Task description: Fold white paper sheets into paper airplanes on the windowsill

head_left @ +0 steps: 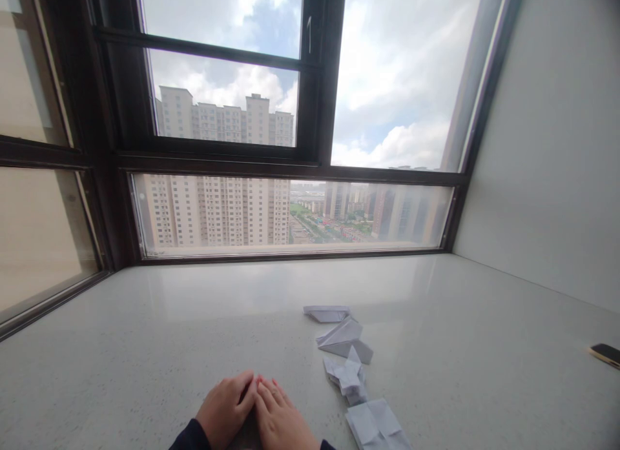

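Observation:
My left hand point(225, 405) and my right hand point(283, 416) rest side by side on the pale countertop, low in the head view. Their fingertips meet in the middle. The left fingers are loosely bent, with a small gap showing between them; the right fingers stretch forward, lying close together. No object shows in either hand, though both palms are hidden. Right of my hands, folded white papers form a row: a squarish folded piece point(378, 425), a pointed, star-like piece point(351, 376), a paper plane-like piece point(345, 340) and a narrow folded piece point(327, 313).
The speckled countertop point(145, 347) runs back to a dark-framed window point(310, 172), with tall buildings point(217, 211) outside. A white wall point(547, 159) bounds the right side. A dark object with a tan edge point(606, 354) lies at the far right.

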Available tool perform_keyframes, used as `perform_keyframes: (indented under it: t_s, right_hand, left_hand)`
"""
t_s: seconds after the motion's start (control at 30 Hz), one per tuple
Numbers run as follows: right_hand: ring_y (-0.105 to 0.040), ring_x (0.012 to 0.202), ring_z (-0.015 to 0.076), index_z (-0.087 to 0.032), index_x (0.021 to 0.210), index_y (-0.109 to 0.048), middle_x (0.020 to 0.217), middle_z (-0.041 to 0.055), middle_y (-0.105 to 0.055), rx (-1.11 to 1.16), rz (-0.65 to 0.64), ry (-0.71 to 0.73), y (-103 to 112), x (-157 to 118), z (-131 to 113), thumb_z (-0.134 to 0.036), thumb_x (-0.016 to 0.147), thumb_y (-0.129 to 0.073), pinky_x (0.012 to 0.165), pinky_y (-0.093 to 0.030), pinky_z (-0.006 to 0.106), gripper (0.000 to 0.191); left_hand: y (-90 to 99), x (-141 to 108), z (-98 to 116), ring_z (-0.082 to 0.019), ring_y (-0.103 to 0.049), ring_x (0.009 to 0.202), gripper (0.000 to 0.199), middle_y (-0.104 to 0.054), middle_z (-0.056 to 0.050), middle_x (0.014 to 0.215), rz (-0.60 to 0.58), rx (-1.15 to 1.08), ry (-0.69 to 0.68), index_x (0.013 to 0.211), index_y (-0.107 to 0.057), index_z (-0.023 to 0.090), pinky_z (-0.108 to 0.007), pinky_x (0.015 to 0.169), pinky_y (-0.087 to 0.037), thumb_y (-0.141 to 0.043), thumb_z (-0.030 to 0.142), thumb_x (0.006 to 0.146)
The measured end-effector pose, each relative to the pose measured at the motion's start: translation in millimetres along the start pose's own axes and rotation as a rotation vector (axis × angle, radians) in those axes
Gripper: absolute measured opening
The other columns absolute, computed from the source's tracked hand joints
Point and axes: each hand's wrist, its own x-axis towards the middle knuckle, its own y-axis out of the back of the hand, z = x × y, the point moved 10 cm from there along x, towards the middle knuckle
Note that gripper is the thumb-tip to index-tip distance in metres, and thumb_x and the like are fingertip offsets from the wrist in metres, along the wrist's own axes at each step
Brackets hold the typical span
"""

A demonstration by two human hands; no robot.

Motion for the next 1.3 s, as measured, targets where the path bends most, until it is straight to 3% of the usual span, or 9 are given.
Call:
perform_keyframes:
  t_s: [1.3]
  right_hand:
    - [-0.050,0.104,0.0231,-0.007,0.113,-0.046,0.107,0.0141,-0.059,0.013,-0.007,-0.005,6.8,2.1,-2.2,-0.037,0.078,-0.047,0.083,-0.046,0.032,0.046]
  left_hand:
    - [1.0,-0.5,0.0,-0.014,-0.059,0.067,0.029,-0.065,-0.003,0.071,-0.029,-0.008,0.014,0.068,-0.050,0.021,-0.020,0.059,-0.036,-0.026,0.025,0.083]
